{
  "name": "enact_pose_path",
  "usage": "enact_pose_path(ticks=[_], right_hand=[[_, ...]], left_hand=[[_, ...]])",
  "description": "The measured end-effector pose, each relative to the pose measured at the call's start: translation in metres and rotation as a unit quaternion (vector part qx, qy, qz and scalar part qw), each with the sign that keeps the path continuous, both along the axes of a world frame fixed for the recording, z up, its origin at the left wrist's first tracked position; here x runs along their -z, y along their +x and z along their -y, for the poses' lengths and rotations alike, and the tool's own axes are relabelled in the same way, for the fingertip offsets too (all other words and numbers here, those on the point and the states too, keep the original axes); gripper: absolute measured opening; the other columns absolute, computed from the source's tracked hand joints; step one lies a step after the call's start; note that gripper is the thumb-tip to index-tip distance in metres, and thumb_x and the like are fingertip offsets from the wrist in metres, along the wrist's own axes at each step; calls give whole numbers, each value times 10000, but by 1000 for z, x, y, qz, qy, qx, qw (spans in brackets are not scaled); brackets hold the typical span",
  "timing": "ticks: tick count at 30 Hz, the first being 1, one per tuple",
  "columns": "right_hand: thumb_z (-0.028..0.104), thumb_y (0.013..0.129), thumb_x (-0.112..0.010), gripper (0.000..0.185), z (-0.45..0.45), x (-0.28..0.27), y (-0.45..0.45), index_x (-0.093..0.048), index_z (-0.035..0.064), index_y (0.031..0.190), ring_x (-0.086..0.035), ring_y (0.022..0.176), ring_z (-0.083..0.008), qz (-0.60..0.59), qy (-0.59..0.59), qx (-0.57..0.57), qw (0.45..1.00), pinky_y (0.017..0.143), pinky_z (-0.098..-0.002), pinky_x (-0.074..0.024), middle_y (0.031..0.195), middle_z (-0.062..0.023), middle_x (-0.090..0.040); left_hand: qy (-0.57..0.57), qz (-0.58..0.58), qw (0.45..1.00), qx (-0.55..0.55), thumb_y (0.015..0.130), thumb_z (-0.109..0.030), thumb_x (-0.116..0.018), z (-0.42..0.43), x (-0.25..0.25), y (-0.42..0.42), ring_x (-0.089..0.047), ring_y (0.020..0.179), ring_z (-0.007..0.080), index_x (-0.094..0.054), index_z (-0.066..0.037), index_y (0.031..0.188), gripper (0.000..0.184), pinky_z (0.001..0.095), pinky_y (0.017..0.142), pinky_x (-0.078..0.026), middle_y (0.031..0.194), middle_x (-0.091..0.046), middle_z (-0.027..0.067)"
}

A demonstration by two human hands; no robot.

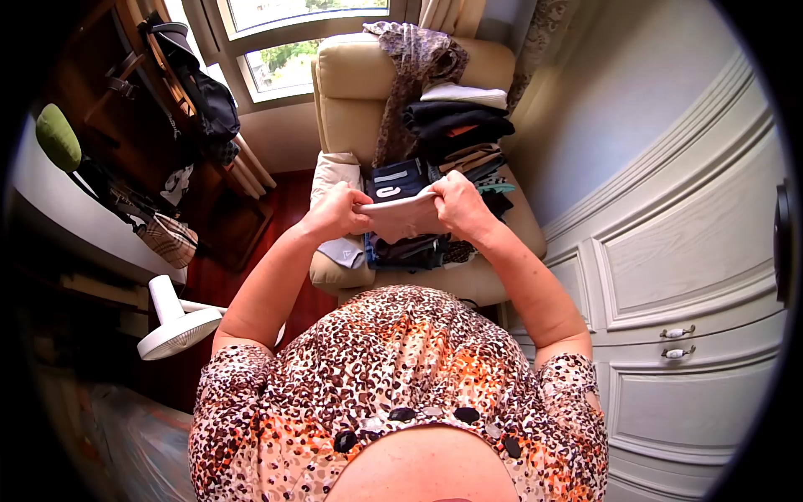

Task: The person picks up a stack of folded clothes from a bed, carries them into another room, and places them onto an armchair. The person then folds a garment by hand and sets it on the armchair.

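A pale pink garment (405, 219) is stretched between my two hands, its upper edge pulled nearly straight. My left hand (339, 211) pinches its left corner, and my right hand (462, 207) grips the right corner. What kind of garment it is, I cannot tell. Behind it lies a folded dark navy piece of clothing (396, 180) with a white mark. Below its hem, a pile of dark folded clothes (410, 253) shows on the armchair seat. A light grey folded cloth (343, 252) rests near my left wrist.
The cream armchair (347, 75) holds a tall stack of folded clothes (460, 125) on its right and a patterned scarf (410, 58) over its back. White cabinet doors (686, 276) stand at right. A white fan (180, 330) is at lower left; a bag (205, 100) hangs on a rack.
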State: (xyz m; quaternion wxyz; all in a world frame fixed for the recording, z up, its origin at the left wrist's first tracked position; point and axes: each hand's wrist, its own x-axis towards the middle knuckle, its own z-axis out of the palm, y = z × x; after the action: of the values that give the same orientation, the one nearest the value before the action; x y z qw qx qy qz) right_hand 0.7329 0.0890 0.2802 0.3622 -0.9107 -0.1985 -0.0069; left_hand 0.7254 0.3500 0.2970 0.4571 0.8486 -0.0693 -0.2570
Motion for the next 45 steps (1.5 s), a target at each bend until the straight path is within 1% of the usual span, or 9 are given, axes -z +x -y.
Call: enact_pose_path(ticks=[3, 9, 11, 14, 16, 21, 24, 32, 45], right_hand=[[87, 823, -576, 118, 4, -16, -4, -652, 6, 866, -579, 832, -365, 33, 14, 5, 999, 779, -423, -493, 928, -199, -541], [74, 813, -595, 94, 16, -30, -6, -585, -15, 843, -571, 821, -375, 76, 65, 3, 995, 777, -432, -485, 958, -201, -524], [81, 837, -595, 93, 23, -28, 0, -565, -6, 848, -569, 734, -256, 129, 118, -33, 984, 703, -358, -484, 862, -130, -539], [125, 911, -563, 109, 32, -23, 2, -513, 34, 880, -417, 679, -49, -159, 249, 9, 955, 601, -213, -390, 704, 28, -462], [127, 918, -557, 110, 30, -23, 0, -506, 35, 886, -419, 677, -52, -138, 278, 10, 951, 601, -215, -392, 717, 26, -467], [145, 946, -543, 98, 17, -32, 5, -486, 66, 936, -382, 667, -19, -102, 392, 15, 914, 575, -171, -353, 739, 47, -445], [149, 940, -556, 83, 12, -21, 13, -507, 90, 972, -408, 613, -3, -196, 476, 26, 857, 530, -157, -359, 745, 57, -480], [106, 893, -571, 61, 27, 4, 1, -570, 55, 927, -458, 610, -19, -291, 366, 30, 884, 535, -182, -396, 727, 53, -523], [82, 887, -586, 74, 33, 30, -19, -566, 30, 935, -553, 645, -49, -363, 315, 27, 876, 555, -218, -490, 732, 14, -567]], left_hand=[[158, 274, 944, 97, 679, -87, -751, 2, 4, 0, -575, 733, 205, -696, -15, 874, 216, 307, 684, -481, 739, -590, 93], [185, 380, 906, 7, 709, -82, -744, 0, -5, -4, -557, 771, 253, -686, -12, 801, 129, 331, 680, -476, 797, -539, 101], [79, 317, 945, -31, 740, -69, -735, -8, -5, -2, -559, 788, 213, -669, -4, 800, 110, 293, 696, -469, 808, -550, 78], [-155, 202, 965, -55, 821, -54, -679, -19, 8, 3, -524, 816, 99, -611, -30, 887, 99, 234, 728, -444, 890, -546, -2], [-337, 40, 935, -107, 910, -42, -571, -15, 3, -2, -435, 833, 26, -530, -69, 955, 67, 179, 720, -386, 862, -491, -50], [-257, 215, 925, -178, 930, -71, -552, 7, 4, 9, -455, 763, 47, -525, -87, 963, 45, 179, 698, -395, 826, -504, -32], [-442, 35, 862, -245, 947, -143, -540, 10, 1, 12, -562, 867, 97, -551, -72, 1028, 109, 243, 761, -493, 960, -592, 18], [-222, -44, 967, -117, 904, -100, -546, -22, 34, 12, -561, 774, 42, -633, -31, 935, 115, 207, 685, -467, 855, -628, -9], [-123, -147, 980, -60, 873, -58, -575, -33, 35, 13, -570, 777, 69, -646, -7, 1011, 164, 233, 698, -471, 852, -636, -2]])
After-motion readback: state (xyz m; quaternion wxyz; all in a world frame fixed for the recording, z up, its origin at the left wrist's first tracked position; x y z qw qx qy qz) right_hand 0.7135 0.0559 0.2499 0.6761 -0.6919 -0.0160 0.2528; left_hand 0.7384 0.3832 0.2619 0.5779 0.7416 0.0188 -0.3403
